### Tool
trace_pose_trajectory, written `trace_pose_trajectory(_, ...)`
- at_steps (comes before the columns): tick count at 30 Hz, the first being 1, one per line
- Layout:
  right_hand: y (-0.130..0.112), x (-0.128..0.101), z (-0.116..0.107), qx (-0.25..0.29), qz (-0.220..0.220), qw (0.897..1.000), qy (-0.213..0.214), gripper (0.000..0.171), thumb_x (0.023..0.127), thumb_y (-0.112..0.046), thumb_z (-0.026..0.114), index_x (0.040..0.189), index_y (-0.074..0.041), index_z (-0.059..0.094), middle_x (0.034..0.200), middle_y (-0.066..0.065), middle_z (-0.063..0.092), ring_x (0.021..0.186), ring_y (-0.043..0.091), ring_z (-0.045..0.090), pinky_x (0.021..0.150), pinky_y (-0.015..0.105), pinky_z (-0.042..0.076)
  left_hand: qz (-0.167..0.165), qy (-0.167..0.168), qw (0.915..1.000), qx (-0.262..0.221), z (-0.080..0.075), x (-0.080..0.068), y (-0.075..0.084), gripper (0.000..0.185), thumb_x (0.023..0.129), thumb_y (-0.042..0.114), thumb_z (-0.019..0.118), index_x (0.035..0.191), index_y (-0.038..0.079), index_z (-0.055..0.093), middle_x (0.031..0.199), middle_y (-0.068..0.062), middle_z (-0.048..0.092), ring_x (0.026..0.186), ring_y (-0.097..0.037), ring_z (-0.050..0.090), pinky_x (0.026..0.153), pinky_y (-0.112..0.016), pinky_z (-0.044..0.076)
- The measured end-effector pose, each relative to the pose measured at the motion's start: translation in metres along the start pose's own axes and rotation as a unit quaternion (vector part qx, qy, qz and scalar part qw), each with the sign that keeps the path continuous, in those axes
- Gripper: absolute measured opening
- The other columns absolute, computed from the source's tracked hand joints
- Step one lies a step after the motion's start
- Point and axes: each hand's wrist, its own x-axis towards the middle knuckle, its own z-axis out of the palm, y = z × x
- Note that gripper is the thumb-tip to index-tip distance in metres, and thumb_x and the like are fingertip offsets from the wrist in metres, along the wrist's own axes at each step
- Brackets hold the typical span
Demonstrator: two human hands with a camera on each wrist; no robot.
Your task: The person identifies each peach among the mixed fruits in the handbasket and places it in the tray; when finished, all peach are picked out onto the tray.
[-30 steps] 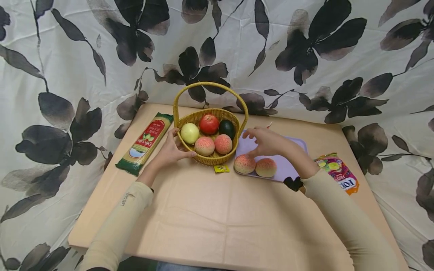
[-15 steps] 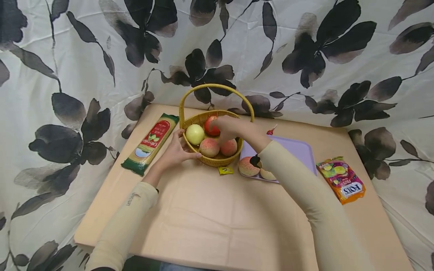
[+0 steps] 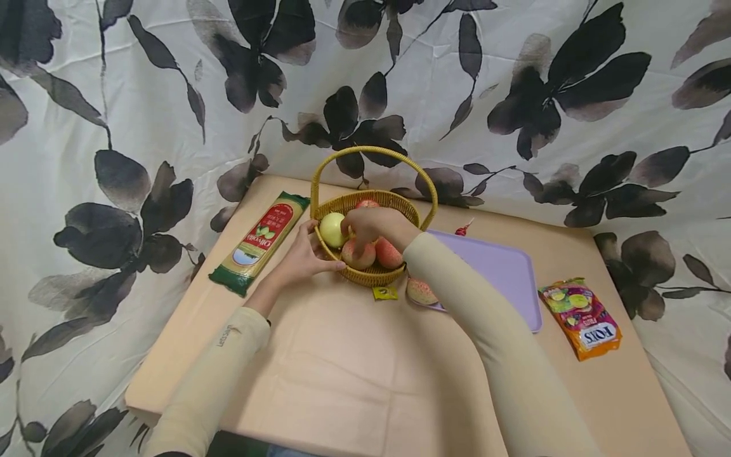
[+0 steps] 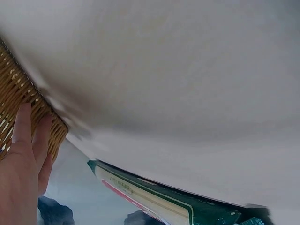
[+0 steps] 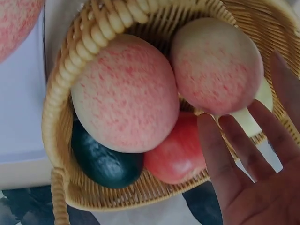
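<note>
A yellow wicker basket (image 3: 370, 277) with a tall handle holds two pink peaches (image 5: 216, 65), a pale yellow-green round fruit (image 3: 331, 230), a red round fruit (image 5: 177, 152) and a dark green avocado-like fruit (image 5: 110, 161). My left hand (image 3: 305, 254) holds the basket's left side, thumb along the front and fingers against the outer wall. Inside the basket is my right hand (image 3: 379, 225), its fingers spread. In the right wrist view its fingertips are right at the edge of one peach, close to the pale fruit. From the head, this hand hides the avocado-like fruit and part of the red one.
Right of the basket lies a lilac tray (image 3: 502, 266); a peach (image 3: 421, 292) sits at its near-left corner, partly behind the right sleeve. An Olivoila packet (image 3: 259, 244) lies left, a Fox's candy bag (image 3: 581, 317) right. Small yellow (image 3: 385, 292) and red (image 3: 464, 228) wrapped pieces lie nearby.
My right hand has moved left from above the tray, over the basket and down among the fruit. The left hand keeps its place on the basket. The head view has shifted slightly.
</note>
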Motion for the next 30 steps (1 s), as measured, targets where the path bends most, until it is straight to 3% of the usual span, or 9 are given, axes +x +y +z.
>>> trace_pose_trajectory(9, 0.003, 0.004, 0.014, -0.001, 0.019, 1.000, 0.016, 0.059, 0.083, -0.026, 0.087, 0.136, -0.021, 0.063, 0.130, 0.000, 0.061, 0.112, 0.021, 0.055, 0.102, 0.044, 0.053, 0.000, 0.001, 1.0000, -0.008, 0.002, 0.000, 0.003, 0.127, 0.077, 0.032, 0.095, 0.161, 0.010, 0.002, 0.169, -0.021, 0.011, 0.156, -0.035, 0.032, 0.125, -0.048, 0.038)
trace_pose_trajectory(17, 0.006, 0.002, 0.017, 0.005, -0.015, 0.999, 0.031, 0.054, 0.083, -0.022, 0.088, 0.132, -0.018, 0.064, 0.122, 0.000, 0.064, 0.107, 0.019, 0.056, 0.096, 0.038, 0.055, -0.001, -0.002, 1.0000, 0.002, 0.002, 0.000, 0.000, 0.127, 0.078, 0.036, 0.094, 0.161, 0.010, 0.001, 0.168, -0.021, 0.009, 0.157, -0.034, 0.031, 0.125, -0.049, 0.037)
trace_pose_trajectory(25, 0.007, -0.014, 0.009, 0.011, -0.043, 0.997, 0.069, 0.053, 0.080, -0.014, 0.084, 0.128, -0.013, 0.063, 0.114, 0.002, 0.063, 0.096, 0.020, 0.056, 0.085, 0.035, 0.055, -0.003, -0.007, 0.9999, -0.011, 0.001, 0.000, 0.000, 0.126, 0.080, 0.031, 0.093, 0.162, 0.013, -0.001, 0.169, -0.017, 0.008, 0.157, -0.033, 0.030, 0.126, -0.049, 0.036)
trace_pose_trajectory(30, 0.010, -0.031, 0.004, -0.003, -0.055, 0.995, 0.087, 0.056, 0.079, -0.014, 0.084, 0.131, -0.012, 0.063, 0.116, 0.003, 0.064, 0.097, 0.020, 0.055, 0.086, 0.035, 0.055, -0.013, -0.010, 0.9997, -0.020, 0.001, 0.002, -0.001, 0.127, 0.081, 0.023, 0.092, 0.163, 0.013, -0.005, 0.171, -0.018, 0.004, 0.159, -0.036, 0.025, 0.128, -0.050, 0.031)
